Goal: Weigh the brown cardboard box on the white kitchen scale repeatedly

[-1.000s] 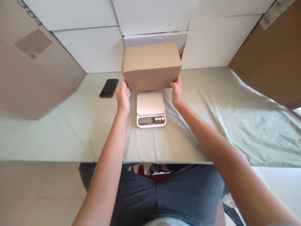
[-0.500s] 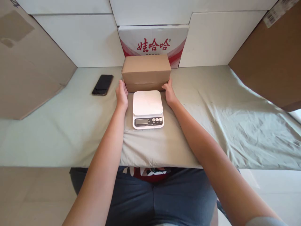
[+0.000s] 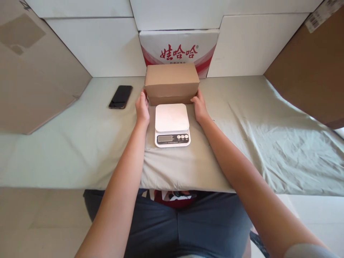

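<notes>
A closed brown cardboard box (image 3: 172, 79) stands behind the kitchen scale. My left hand (image 3: 142, 106) is at its lower left side, fingers against the cardboard. On the opposite lower corner, my right hand (image 3: 199, 106) presses with the thumb on the front and the other fingers round the side, partly hidden. Between my wrists lies a white digital kitchen scale (image 3: 172, 118); its platform bears nothing and its small display looks blank.
A black phone (image 3: 120, 96) lies left of my left hand. Behind the box stands a white and red carton (image 3: 180, 41) with red lettering, among white panels. Large cardboard sheets rise at the left (image 3: 40, 79) and right (image 3: 309, 75). A pale green cloth (image 3: 80, 150) covers the table.
The view has shifted slightly, so everything appears a little farther right. Both hands stay on the box, with hardly any movement relative to the scale.
</notes>
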Motion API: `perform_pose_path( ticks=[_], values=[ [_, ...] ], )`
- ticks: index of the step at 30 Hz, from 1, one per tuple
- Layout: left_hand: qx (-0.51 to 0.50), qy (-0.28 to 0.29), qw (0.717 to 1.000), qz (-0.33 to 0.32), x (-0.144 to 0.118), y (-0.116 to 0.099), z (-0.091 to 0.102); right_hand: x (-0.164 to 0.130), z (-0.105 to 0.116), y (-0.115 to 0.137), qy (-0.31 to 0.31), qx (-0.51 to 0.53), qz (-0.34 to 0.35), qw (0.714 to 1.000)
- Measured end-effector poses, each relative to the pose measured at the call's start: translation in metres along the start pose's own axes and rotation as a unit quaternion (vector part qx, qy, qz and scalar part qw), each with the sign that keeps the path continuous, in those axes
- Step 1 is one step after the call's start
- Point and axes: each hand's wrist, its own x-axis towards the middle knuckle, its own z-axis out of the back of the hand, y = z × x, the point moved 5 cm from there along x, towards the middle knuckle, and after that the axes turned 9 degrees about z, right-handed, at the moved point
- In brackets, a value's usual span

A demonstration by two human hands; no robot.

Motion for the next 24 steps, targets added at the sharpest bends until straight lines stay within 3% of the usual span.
perform_pose_path(
  ticks=[4, 10, 13, 17, 20, 24],
  values=[
    [0.002, 0.024, 1.0, -0.013, -0.005, -0.002, -0.007, -0.004, -0.005, 0.011, -0.01, -0.006, -0.057, 0.998],
    [-0.001, 0.015, 1.0, -0.01, -0.009, -0.008, -0.011, -0.004, -0.008, 0.013, -0.014, 0.011, -0.047, 0.999],
    [0.006, 0.022, 0.999, -0.041, -0.014, -0.023, -0.014, 0.003, -0.008, 0.022, -0.019, 0.008, -0.015, 1.0],
    [0.029, 0.048, 0.994, -0.091, -0.035, -0.055, -0.016, 0.008, -0.004, 0.058, -0.017, -0.014, 0.04, 0.999],
    [0.032, 0.047, 0.993, -0.102, -0.066, -0.07, -0.012, -0.013, -0.001, 0.089, 0.002, -0.029, 0.054, 0.998],
    [0.028, 0.039, 0.997, -0.059, -0.114, -0.066, -0.002, -0.069, 0.003, 0.111, -0.009, 0.024, 0.025, 0.999]
  ],
)
